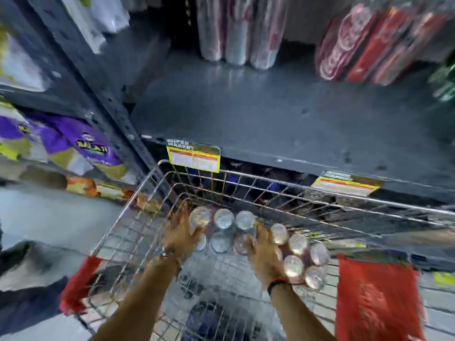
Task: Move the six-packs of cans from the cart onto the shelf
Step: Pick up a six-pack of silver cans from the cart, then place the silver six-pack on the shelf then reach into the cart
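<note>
Head view: both hands (181, 233) (264, 252) clasp one six-pack (222, 231) inside the cart (295, 190), second pack (304, 255) touching right.

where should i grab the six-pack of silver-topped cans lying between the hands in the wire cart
Grip the six-pack of silver-topped cans by its two short ends, from above, one hand per side. It stands upright in two rows of three, tops up, and the left hand and right hand already flank those ends inside the wire cart.
</note>
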